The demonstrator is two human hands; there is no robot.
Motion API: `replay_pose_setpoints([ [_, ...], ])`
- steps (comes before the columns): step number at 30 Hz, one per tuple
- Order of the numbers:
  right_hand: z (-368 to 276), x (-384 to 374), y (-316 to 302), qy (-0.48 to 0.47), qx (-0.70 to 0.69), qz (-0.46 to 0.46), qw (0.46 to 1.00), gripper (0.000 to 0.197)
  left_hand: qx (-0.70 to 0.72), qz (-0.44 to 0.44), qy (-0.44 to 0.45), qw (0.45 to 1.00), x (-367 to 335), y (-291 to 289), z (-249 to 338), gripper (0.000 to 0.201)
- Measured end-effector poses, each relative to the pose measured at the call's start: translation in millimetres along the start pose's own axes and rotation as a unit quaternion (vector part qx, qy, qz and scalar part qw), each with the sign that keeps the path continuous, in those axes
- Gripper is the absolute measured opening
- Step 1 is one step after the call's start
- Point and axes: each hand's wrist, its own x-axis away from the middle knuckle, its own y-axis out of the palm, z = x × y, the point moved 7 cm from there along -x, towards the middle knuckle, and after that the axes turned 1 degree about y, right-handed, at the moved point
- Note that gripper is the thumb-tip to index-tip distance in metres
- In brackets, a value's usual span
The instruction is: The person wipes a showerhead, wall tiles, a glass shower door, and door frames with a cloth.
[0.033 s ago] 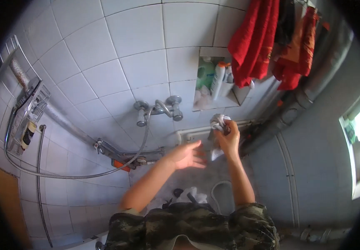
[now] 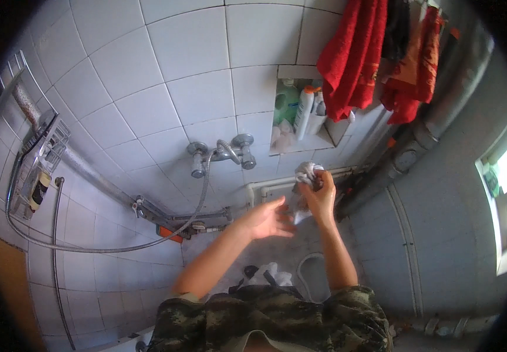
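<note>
My right hand (image 2: 322, 198) is closed round a crumpled white and grey cloth (image 2: 307, 172), held up in front of the tiled wall. The cloth is bunched above the thumb, and a pale end of it hangs below; its exact kind is hard to make out. To its left, my left hand (image 2: 265, 220) holds nothing, with its fingers apart and its thumb raised. Its slightly blurred fingertips come close to the hanging end of the cloth; whether they touch I cannot tell.
A chrome shower mixer (image 2: 223, 155) juts from the wall, its metal hose (image 2: 106, 250) looping left. Bottles stand in a wall niche (image 2: 337, 136). Red towels (image 2: 353, 64) hang upper right, beside a thick pipe (image 2: 435, 132). White bundles (image 2: 271, 273) lie low in front of me.
My left hand has shifted slightly right, nearer the hanging end of the cloth. The right hand keeps its hold, and the whole view has moved a little.
</note>
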Motion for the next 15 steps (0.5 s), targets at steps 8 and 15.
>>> replay_pose_setpoints([
  [8, -4, 50, 2, 0.059, 0.034, 0.019, 0.997, 0.035, 0.122, 0.123, 0.011, 0.985, 3, -38, -39, 0.081],
  [15, -82, 153, 57, 0.065, -0.175, -0.135, 0.973, 0.025, 0.081, -0.126, 0.144, 0.978, 6, -116, -28, 0.059],
])
